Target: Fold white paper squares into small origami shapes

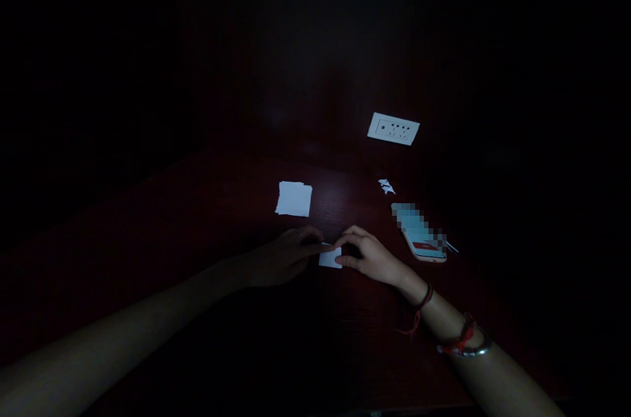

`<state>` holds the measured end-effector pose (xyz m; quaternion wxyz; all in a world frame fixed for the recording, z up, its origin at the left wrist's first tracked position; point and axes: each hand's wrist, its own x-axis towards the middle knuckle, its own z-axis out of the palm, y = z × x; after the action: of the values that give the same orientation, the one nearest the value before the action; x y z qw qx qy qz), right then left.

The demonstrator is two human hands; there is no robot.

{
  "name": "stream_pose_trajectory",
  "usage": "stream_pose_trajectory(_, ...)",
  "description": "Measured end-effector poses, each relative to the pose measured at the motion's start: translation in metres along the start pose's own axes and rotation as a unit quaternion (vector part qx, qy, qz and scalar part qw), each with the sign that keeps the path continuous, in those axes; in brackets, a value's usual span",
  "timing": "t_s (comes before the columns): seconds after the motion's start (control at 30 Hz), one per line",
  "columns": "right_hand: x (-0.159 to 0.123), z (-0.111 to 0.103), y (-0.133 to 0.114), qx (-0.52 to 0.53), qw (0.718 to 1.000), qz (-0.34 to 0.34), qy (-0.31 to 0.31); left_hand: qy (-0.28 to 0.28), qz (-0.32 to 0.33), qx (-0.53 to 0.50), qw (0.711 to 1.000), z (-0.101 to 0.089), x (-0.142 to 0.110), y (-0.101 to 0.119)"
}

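A small white piece of paper with faint crease lines lies on the dark red table between my hands. My left hand comes in from the left, its index finger stretched across the paper's upper edge and its other fingers curled. On the right edge, my right hand pinches the paper, thumb on its near part and bent fingers at the far corner. Beyond my left hand sits a pile of white paper sheets with uneven edges.
A phone with its screen lit lies to the right of my right hand, a thin white strip beside it. Torn paper scraps rest farther back. A white wall socket is behind the dark table. The surroundings are very dark.
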<state>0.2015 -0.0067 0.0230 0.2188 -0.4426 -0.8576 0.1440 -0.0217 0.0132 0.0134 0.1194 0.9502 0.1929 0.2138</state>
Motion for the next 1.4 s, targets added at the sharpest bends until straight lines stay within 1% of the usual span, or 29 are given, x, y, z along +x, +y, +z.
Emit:
stream_pose_trajectory(0.13, 0.0, 0.004, -0.002, 0.029, 0.999, 0.033, 0.016, 0.039, -0.049, -0.059, 0.996, -0.005, 0.007, 0.001)
stream_pose_trajectory(0.27, 0.0, 0.007, -0.005, 0.057, 0.996, 0.055, 0.048, 0.07, -0.074, -0.051, 0.993, -0.003, 0.007, 0.003)
stream_pose_trajectory(0.37, -0.002, 0.007, -0.007, 0.094, 0.992, 0.064, 0.056, 0.058, -0.069, -0.049, 0.995, -0.002, 0.008, 0.009)
stream_pose_trajectory(0.47, -0.004, 0.004, -0.01, 0.119, 0.989, 0.071, 0.048, 0.037, -0.069, -0.039, 0.996, -0.003, 0.009, 0.017)
stream_pose_trajectory(0.6, -0.008, -0.003, -0.016, 0.097, 0.992, 0.053, 0.057, 0.015, -0.07, -0.018, 0.997, -0.006, 0.011, 0.022)
stream_pose_trajectory(0.67, -0.01, -0.006, -0.02, 0.09, 0.993, 0.052, 0.061, 0.007, -0.08, -0.02, 0.997, -0.007, 0.012, 0.022)
stream_pose_trajectory(0.77, -0.011, -0.008, -0.024, 0.107, 0.99, 0.073, 0.056, -0.006, -0.116, -0.036, 0.993, -0.009, 0.014, 0.022)
stream_pose_trajectory(0.8, -0.01, -0.008, -0.025, 0.112, 0.989, 0.08, 0.054, -0.008, -0.12, -0.042, 0.992, -0.01, 0.014, 0.022)
stream_pose_trajectory(0.97, -0.004, -0.008, -0.03, 0.13, 0.986, 0.097, 0.043, 0.005, -0.123, -0.08, 0.989, -0.013, 0.015, 0.017)
stream_pose_trajectory(1.13, 0.002, -0.012, -0.031, 0.196, 0.973, 0.122, 0.022, 0.029, -0.113, -0.137, 0.984, -0.01, 0.015, 0.009)
stream_pose_trajectory(1.2, 0.003, -0.011, -0.029, 0.224, 0.965, 0.134, 0.034, 0.042, -0.108, -0.158, 0.981, -0.01, 0.016, 0.008)
stream_pose_trajectory(1.4, 0.004, -0.004, -0.022, 0.285, 0.938, 0.163, 0.106, 0.074, -0.102, -0.199, 0.972, -0.014, 0.021, 0.011)
